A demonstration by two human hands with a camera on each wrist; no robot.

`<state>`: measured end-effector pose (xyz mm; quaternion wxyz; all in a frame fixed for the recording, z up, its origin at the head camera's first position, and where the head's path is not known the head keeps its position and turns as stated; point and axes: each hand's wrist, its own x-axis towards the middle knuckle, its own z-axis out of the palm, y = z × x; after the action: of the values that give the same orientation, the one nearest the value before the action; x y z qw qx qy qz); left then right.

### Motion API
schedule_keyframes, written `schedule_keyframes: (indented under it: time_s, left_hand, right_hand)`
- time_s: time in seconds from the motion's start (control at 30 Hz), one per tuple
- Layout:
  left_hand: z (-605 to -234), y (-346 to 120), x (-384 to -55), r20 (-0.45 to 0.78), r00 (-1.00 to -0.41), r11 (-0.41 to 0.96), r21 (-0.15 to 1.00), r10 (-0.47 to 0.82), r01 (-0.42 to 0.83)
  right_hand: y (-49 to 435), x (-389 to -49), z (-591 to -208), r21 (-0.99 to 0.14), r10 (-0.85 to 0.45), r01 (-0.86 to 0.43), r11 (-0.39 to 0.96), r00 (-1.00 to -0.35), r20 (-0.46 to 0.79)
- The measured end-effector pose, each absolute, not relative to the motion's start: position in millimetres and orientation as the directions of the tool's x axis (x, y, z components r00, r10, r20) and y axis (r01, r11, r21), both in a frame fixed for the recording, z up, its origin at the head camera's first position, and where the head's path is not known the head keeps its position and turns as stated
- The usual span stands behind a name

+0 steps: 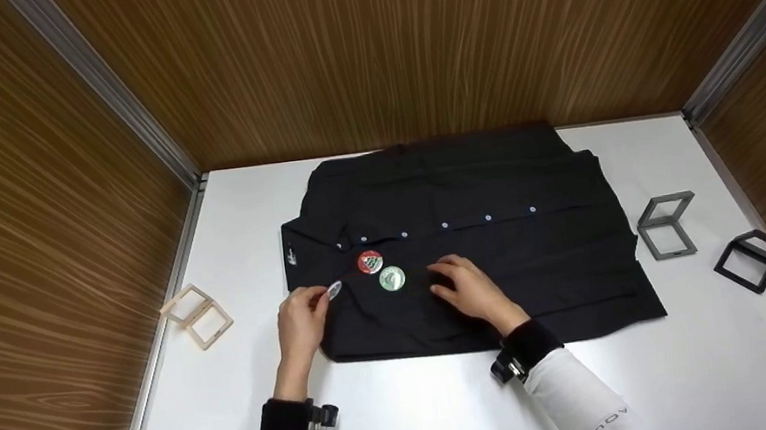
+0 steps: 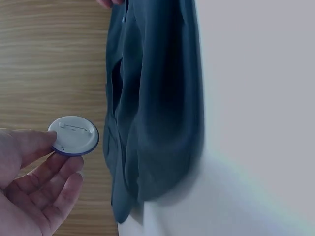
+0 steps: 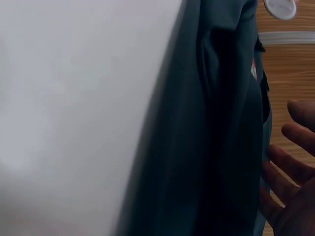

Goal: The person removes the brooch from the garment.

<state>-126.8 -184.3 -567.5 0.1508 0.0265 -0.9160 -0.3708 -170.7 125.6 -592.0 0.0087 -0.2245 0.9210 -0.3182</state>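
Left hand (image 1: 301, 320) pinches one badge (image 2: 74, 138), right hand (image 1: 473, 291) spreads, perhaps touching one shirt (image 1: 494, 185) bearing two printed badges (image 1: 392, 279).

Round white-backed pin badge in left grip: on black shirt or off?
Off: left grip holds the badge; left wrist view shows it apart from the shirt.
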Motion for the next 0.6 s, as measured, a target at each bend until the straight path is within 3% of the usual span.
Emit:
schedule_keyframes:
  time_s: [0.3, 0.6]
  left_hand:
    - [-568, -221, -120, 0.35, -0.913, 0.77, 0.634, -0.208, 0.067]
    - [-565, -273, -109, 0.332, -0.881, 0.793, 0.605, -0.338, -0.076]
  right_hand:
    - [144, -170, -594, -0.502, -0.419, -0.399, 0.767, -0.904, 0.077]
    - [136, -168, -583, -0.46, -0.506, -0.466, 0.756, -0.862, 0.041]
